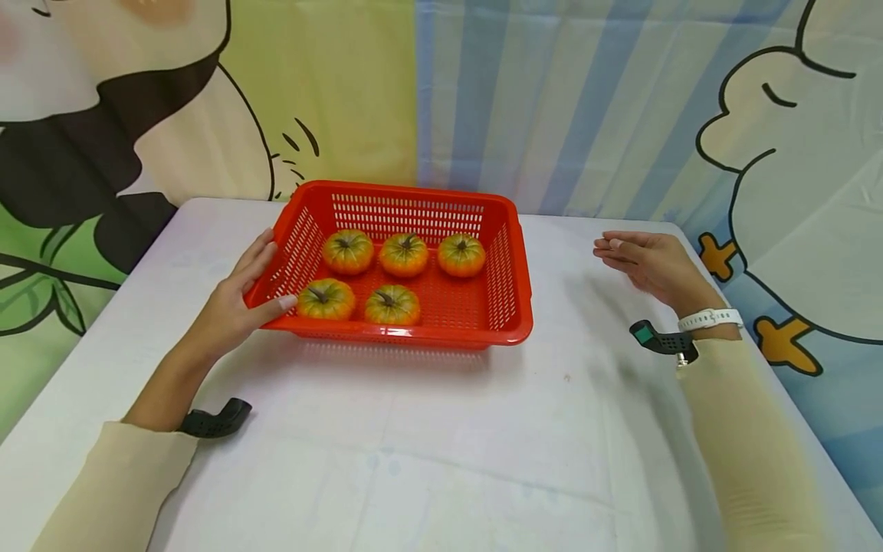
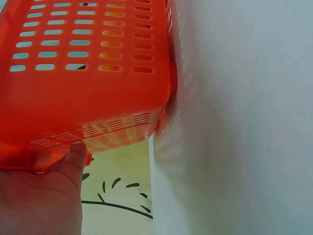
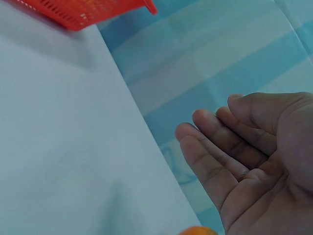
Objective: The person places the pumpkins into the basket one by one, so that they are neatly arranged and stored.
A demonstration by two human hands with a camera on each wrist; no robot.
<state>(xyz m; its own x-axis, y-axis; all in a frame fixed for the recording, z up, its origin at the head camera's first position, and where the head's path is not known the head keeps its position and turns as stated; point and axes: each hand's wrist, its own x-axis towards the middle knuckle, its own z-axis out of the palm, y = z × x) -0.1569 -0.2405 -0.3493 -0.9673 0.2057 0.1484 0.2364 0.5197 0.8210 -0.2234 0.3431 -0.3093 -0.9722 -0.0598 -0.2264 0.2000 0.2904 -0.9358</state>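
A red plastic basket [image 1: 441, 295] with slotted walls holds several small orange-and-green pumpkins [image 1: 404, 254]. At its left end my left hand [image 1: 231, 307] holds the rim at the near corner. The thumb lies over the front rim beside a pumpkin, and the fingers reach along the outer left side. In the left wrist view a fingertip [image 2: 77, 148] rests at the basket's outer wall [image 2: 88, 98], and the other fingers are hidden. My right hand [image 1: 651, 264] is up to the right of the basket, apart from it, palm cupped, fingers loosely extended and nothing held.
The basket stands toward the back of a white-covered table [image 1: 428, 445]. A printed curtain [image 1: 538, 100] hangs along the back and right edges. A wristband [image 1: 710, 318] and a black wrist mount [image 1: 662, 341] sit on the right wrist; another black mount [image 1: 217, 419] is on the left.
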